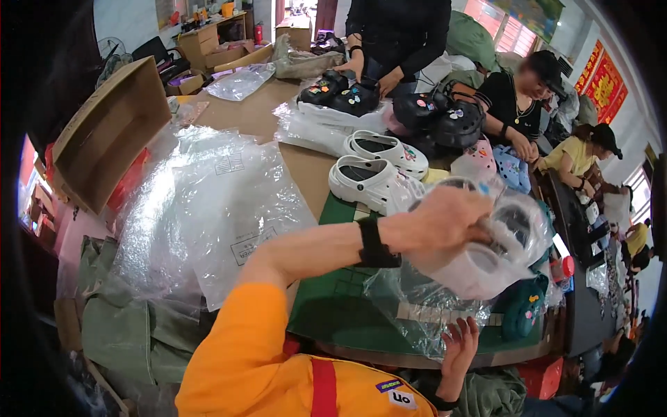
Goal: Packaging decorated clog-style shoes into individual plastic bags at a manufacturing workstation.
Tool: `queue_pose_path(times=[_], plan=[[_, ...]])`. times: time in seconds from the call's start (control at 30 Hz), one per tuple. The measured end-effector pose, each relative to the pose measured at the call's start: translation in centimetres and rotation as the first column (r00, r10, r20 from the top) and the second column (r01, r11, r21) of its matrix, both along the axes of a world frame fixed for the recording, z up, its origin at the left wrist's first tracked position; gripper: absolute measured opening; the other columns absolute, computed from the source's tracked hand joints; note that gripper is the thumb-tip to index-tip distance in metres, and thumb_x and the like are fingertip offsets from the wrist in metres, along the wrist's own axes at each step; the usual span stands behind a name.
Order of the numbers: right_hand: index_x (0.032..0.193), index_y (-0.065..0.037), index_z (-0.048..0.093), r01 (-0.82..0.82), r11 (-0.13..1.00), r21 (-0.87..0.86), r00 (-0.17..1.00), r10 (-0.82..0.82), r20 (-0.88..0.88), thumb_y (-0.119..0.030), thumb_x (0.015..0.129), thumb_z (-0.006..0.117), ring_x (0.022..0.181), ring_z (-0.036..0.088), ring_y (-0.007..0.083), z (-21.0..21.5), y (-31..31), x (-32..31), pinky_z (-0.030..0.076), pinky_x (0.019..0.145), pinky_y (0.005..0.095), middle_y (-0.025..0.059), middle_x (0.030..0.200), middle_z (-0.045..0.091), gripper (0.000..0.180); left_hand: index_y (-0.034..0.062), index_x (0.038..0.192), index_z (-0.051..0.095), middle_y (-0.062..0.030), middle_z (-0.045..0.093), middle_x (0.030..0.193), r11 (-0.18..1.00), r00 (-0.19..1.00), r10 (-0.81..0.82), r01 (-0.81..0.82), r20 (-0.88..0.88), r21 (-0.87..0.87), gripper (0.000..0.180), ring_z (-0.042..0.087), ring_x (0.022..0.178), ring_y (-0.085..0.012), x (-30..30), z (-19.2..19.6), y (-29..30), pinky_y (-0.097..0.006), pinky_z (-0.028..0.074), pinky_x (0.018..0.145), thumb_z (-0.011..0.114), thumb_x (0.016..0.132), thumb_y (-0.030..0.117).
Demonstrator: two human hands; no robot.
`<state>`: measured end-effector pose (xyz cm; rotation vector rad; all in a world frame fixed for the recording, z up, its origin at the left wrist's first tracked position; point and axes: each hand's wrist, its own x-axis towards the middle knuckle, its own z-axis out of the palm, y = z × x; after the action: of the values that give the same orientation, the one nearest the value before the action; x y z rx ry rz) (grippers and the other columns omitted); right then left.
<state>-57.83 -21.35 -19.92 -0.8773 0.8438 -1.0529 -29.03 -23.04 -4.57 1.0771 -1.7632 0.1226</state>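
My left hand (441, 221), a dark band on its wrist, reaches across to the right. Its partly blurred fingers are closed on a white clog (467, 272), partly covered by clear plastic. Below it, my right hand (460, 347) is open, fingers raised against the edge of a clear plastic bag (410, 302). This bag lies over a green mat (330, 306) with a pale strip. A pair of white clogs (365, 182) with charms stands just beyond my left hand. At the mat's right end sits a dark teal clog (521, 313) with colourful charms.
Flat clear bags (222, 201) cover the table's left side, beside an open cardboard box (111, 132). Black clogs (354, 99), a pink clog (484, 154) and a blue clog (513, 168) stand farther back. People work across and along the right. A red-lidded jar (561, 267) stands right.
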Motion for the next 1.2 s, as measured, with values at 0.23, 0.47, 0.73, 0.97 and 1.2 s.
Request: queue_pose_path(times=[0.23, 0.47, 0.73, 0.97, 1.2], plan=[[0.112, -0.004, 0.05, 0.037, 0.983, -0.182, 0.919, -0.105, -0.38, -0.012, 0.084, 0.055, 0.094, 0.053, 0.0162, -3.4, -0.5, -0.6, 0.042, 0.075, 0.0287, 0.0078, 0.104, 0.053, 0.029, 0.0047, 0.082, 0.056, -0.0117, 0.058, 0.074, 0.9, 0.93, 0.365, -0.338, 0.051, -0.274, 0.035, 0.058, 0.064, -0.0267, 8.4, 5.2, 4.2, -0.032, 0.045, 0.055, 0.077, 0.061, 0.023], [0.116, -0.011, 0.049, -0.505, 0.737, -0.449, 0.021, -0.509, -0.86, -0.028, 0.082, 0.056, 0.124, 0.03, 0.0334, -3.7, 1.5, -0.5, 0.016, 0.1, 0.0568, 0.0121, 0.127, 0.041, 0.039, 0.0063, 0.082, 0.053, -0.0122, 0.058, 0.071, 0.643, 0.582, 0.764, -0.718, 0.278, -0.265, 0.034, 0.058, 0.066, -0.0325, 20.1, 7.1, 8.5, -0.039, 0.044, 0.055, 0.067, 0.072, 0.036], [0.126, -0.014, 0.044, -0.401, 0.862, -0.31, -0.073, -0.368, -0.927, -0.042, 0.084, 0.047, 0.131, 0.019, 0.0321, -6.3, 1.1, -1.5, 0.004, 0.1, 0.061, 0.0108, 0.138, 0.03, 0.05, 0.007, 0.084, 0.055, -0.0105, 0.061, 0.076, 0.361, 0.268, 0.893, -0.906, 0.361, -0.22, 0.034, 0.059, 0.071, -0.0306, 29.4, 4.5, 8.0, -0.04, 0.044, 0.059, 0.064, 0.074, 0.039], [0.123, -0.011, 0.048, -0.376, 0.865, -0.331, -0.051, -0.376, -0.925, -0.042, 0.083, 0.049, 0.13, 0.02, 0.033, -6.5, 0.6, -1.5, 0.003, 0.101, 0.0603, 0.0111, 0.137, 0.033, 0.05, 0.0082, 0.085, 0.054, -0.0133, 0.061, 0.077, 0.377, 0.305, 0.884, -0.913, 0.353, -0.155, 0.032, 0.06, 0.072, -0.0312, 33.4, 1.6, 2.5, -0.041, 0.045, 0.06, 0.064, 0.075, 0.036], [0.122, -0.013, 0.049, -0.417, 0.838, -0.351, -0.069, -0.414, -0.908, -0.037, 0.082, 0.053, 0.129, 0.024, 0.0328, -7.2, 0.6, -1.4, 0.005, 0.102, 0.0591, 0.0094, 0.136, 0.035, 0.047, 0.0082, 0.091, 0.05, -0.0153, 0.061, 0.081, 0.156, 0.128, 0.916, -0.987, 0.379, -0.043, 0.031, 0.059, 0.079, -0.034, 37.5, -0.6, 0.1, -0.045, 0.045, 0.064, 0.058, 0.079, 0.035]])
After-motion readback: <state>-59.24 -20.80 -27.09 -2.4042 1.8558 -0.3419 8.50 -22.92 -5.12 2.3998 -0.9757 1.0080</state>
